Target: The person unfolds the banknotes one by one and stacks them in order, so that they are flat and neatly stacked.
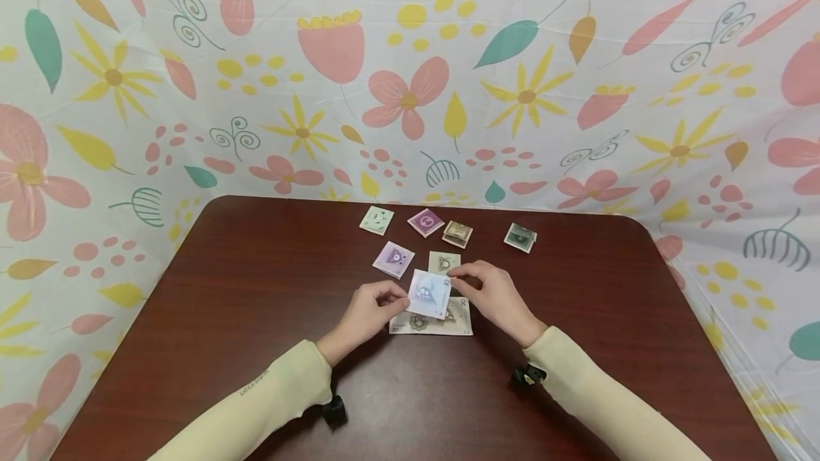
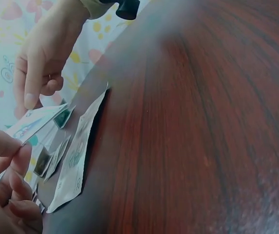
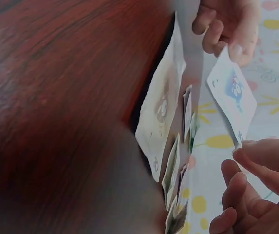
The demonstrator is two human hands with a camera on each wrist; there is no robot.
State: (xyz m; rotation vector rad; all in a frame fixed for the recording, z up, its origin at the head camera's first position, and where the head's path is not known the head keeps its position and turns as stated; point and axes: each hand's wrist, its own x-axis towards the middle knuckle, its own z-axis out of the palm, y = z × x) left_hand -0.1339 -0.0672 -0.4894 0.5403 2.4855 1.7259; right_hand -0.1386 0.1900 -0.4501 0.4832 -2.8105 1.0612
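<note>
Between both hands hangs a pale blue-and-white folded note point(image 1: 428, 294), square in outline, with a small cartoon figure printed on it. My left hand point(image 1: 371, 308) pinches its left edge between thumb and fingers. At its upper right corner, my right hand point(image 1: 496, 297) pinches it with thumb and forefinger; both pinches show in the right wrist view. Below the folded note, an unfolded beige note point(image 1: 403, 324) marked 20 lies on the table, partly covered from the head view. Just behind is a small folded beige note point(image 1: 443, 262), its lower part hidden by the held one.
Farther back on the dark red wooden table point(image 1: 256, 290) lie folded notes: light purple point(image 1: 393, 260), pale green point(image 1: 376, 220), magenta point(image 1: 426, 222), brown point(image 1: 458, 234) and dark green point(image 1: 520, 237). A flowered cloth point(image 1: 410, 91) hangs behind the table's far edge.
</note>
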